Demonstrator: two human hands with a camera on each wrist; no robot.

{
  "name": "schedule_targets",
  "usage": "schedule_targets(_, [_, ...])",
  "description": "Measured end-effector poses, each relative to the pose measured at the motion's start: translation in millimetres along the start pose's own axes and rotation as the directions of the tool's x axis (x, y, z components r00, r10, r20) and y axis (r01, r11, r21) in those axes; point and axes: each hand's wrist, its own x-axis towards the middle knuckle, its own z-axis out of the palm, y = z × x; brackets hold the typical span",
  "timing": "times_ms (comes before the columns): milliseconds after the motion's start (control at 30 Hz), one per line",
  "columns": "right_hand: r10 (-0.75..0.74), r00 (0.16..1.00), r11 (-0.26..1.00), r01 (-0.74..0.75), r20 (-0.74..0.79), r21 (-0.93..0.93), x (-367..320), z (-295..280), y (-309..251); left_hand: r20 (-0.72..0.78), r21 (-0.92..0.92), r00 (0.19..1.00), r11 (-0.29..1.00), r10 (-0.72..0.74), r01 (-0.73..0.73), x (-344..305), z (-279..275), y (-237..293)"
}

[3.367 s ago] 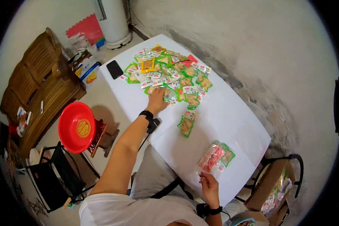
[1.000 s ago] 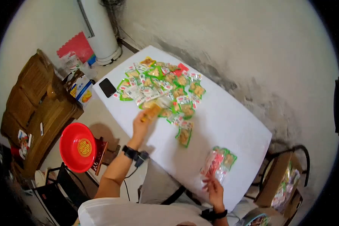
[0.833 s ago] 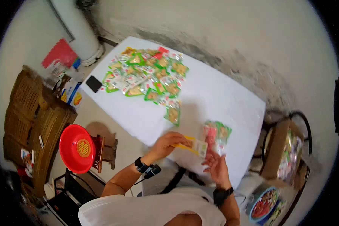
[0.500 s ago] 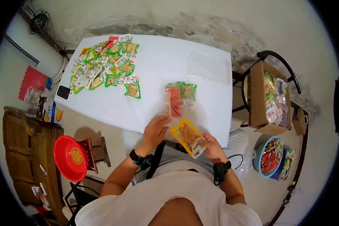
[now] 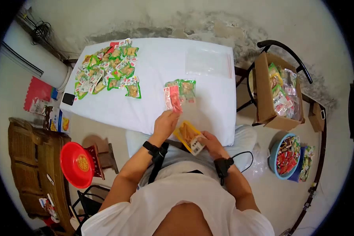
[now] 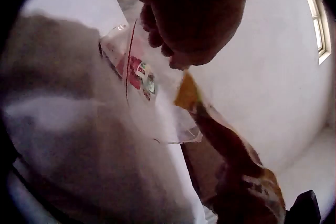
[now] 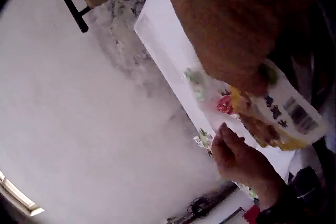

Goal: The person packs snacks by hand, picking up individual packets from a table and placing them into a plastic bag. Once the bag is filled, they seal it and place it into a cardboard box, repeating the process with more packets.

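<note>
My right hand [image 5: 213,144] grips one end of a yellow-edged snack packet [image 5: 188,133], its barcode end nearest the thumb. Tan food shows through the packet's window. At the table's near edge, my left hand [image 5: 166,125] pinches the rim of a clear zip bag [image 6: 144,124] with a red seal line. A red packet [image 5: 172,97] and a green-edged packet [image 5: 187,89] lie in that bag's area, just beyond the left fingertips. The yellow packet's far end is close beside the left hand.
A heap of green-edged snack packets [image 5: 106,70] covers the table's left end, near a black phone [image 5: 68,98]. Flat clear bags [image 5: 208,63] lie at the far right. Beside the table are a carton [image 5: 263,98], a blue tub [image 5: 275,157] and a red basin [image 5: 69,165].
My left hand took the yellow-edged packet from the heap and passed it to my right hand. It then moved onto the clear bag's rim. The head view has swung right.
</note>
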Motion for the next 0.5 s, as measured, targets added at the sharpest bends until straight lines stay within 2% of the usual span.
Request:
schedule_targets(67, [-0.046, 0.991, 0.975, 0.072, -0.13, 0.21, 14, 20, -10, 0.01, 0.041, 1.0, 0.999, 0.012, -0.012, 4, -6, 5])
schedule_targets(133, [-0.113, 0.986, 0.951, 0.144, -0.125, 0.274, 37, 29, -5, 0.003, 0.037, 1.0, 0.999, 0.015, -0.016, 6, -10, 8])
schedule_targets(200, [-0.149, 0.974, 0.868, 0.211, -0.17, 0.45, 49, 45, -16, -0.005, 0.031, 1.0, 0.999, 0.015, -0.015, 6, -10, 9])
schedule_targets(267, [-0.167, 0.978, 0.875, 0.207, -0.127, 0.437, 72, 47, -13, 0.021, 0.038, 1.0, 0.999, -0.008, 0.007, 4, -6, 5])
schedule_targets(300, [-0.218, 0.965, 0.84, 0.263, -0.148, 0.474, 84, 49, -12, 0.01, 0.044, 1.0, 0.999, -0.007, 0.006, 2, -2, 3])
schedule_targets(367, [-0.278, 0.951, 0.808, 0.308, -0.135, 0.503, 95, 48, -13, -0.064, -0.003, 0.997, 0.999, 0.051, -0.051, -3, 8, -7])
schedule_targets(400, [-0.374, 0.919, 0.922, 0.354, -0.123, -0.154, 96, 41, -13, -0.049, -0.079, 0.995, 0.993, 0.086, -0.089, -5, 10, -13])
schedule_targets(433, [-0.47, 0.882, 0.604, 0.296, -0.032, -0.74, 100, 42, -13, -0.082, -0.072, 0.993, 0.993, 0.084, -0.09, -6, 11, -12])
schedule_targets(467, [-0.513, 0.858, 0.791, 0.453, -0.042, -0.411, 103, 50, -9, -0.059, -0.108, 0.991, 0.986, 0.121, -0.127, -5, 6, -14])
schedule_targets(500, [-0.524, 0.849, 0.851, 0.524, -0.068, -0.012, 105, 53, 0, -0.003, -0.076, 1.0, 0.997, 0.015, -0.015, -8, 9, -11])
